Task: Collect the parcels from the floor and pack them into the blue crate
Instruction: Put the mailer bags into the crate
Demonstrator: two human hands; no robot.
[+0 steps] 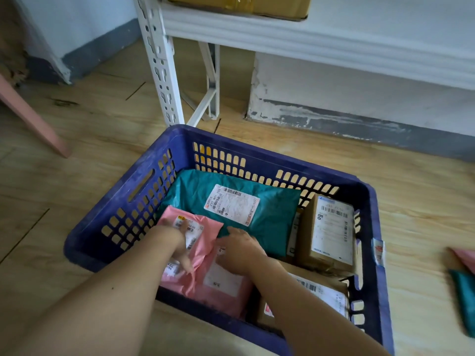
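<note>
The blue crate [123, 201] stands on the wooden floor and holds several parcels. A teal mailer bag [272, 217] lies across its far part. Pink mailer bags [205, 237] are stacked in the near left corner. A brown cardboard box [331, 232] stands at the right, and another labelled box [326, 294] lies in front of it. My left hand [177, 242] reaches into the crate and grips the upper pink bag. My right hand [241, 247] rests with curled fingers on the pink bags where they meet the teal one.
On the floor at the far right lie a pink parcel [465, 258] and a teal parcel [465, 296]. A white metal shelf leg [159, 60] stands behind the crate, with a cardboard box [239, 3] on the shelf. A pink leg [33, 116] slants at the left.
</note>
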